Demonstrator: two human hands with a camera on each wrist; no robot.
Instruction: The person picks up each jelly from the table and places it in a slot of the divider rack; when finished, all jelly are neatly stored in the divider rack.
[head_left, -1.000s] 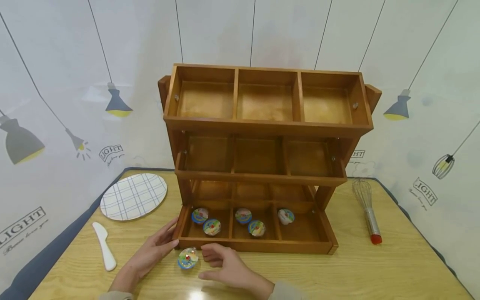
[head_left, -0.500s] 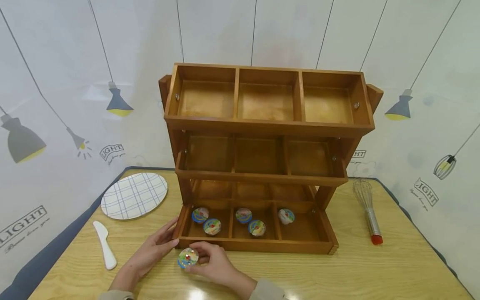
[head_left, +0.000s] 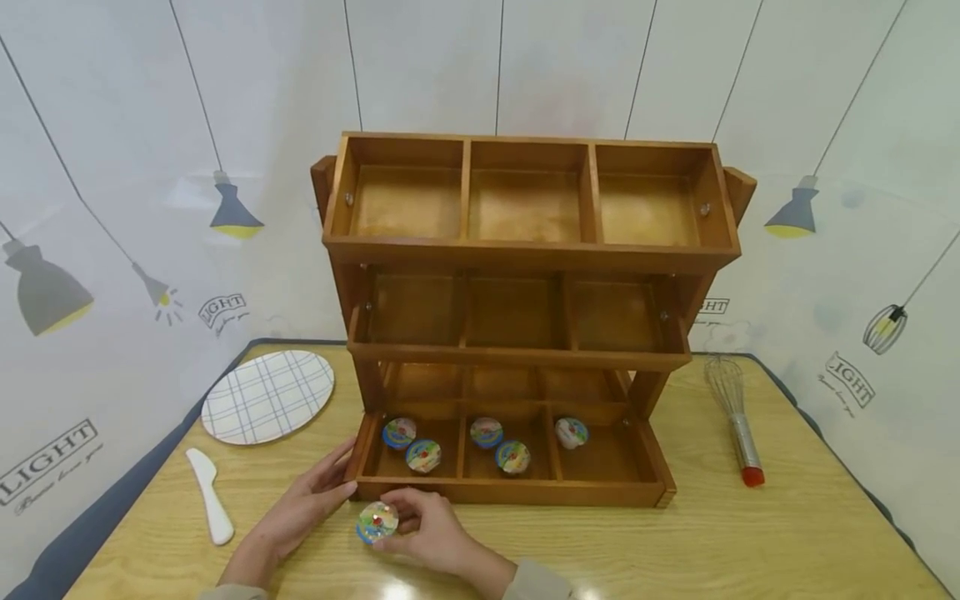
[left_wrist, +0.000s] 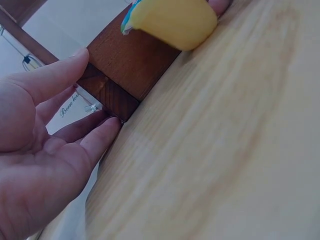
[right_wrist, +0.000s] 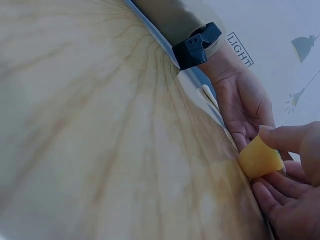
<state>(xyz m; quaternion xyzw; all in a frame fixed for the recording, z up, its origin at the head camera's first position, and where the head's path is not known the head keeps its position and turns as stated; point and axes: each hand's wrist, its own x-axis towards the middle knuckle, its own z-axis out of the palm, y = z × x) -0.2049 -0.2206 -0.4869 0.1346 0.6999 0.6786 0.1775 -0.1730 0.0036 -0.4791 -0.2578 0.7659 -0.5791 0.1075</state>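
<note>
My right hand [head_left: 437,533] pinches a small jelly cup [head_left: 377,522] between thumb and fingers, on the table just in front of the wooden rack's left corner. The cup has a printed foil lid; its yellow, tapered body [right_wrist: 260,159] shows in the right wrist view. Its base touches or nearly touches the wood. My left hand [head_left: 300,506] rests against the front left corner of the three-tier wooden rack [head_left: 517,492], thumb at the front and the other fingers along the side. Several similar cups [head_left: 423,456] sit in the rack's bottom tier: two left, two middle, one right.
A white checked plate [head_left: 268,397] and a white plastic knife [head_left: 210,497] lie on the table left of the rack. To its right is a whisk [head_left: 738,425] with a red end. A patterned wall covering [head_left: 172,92] stands behind.
My right hand has moved left to the jelly cup and taken hold of it between thumb and fingers. The left hand stays at the rack's corner. The view has shifted slightly.
</note>
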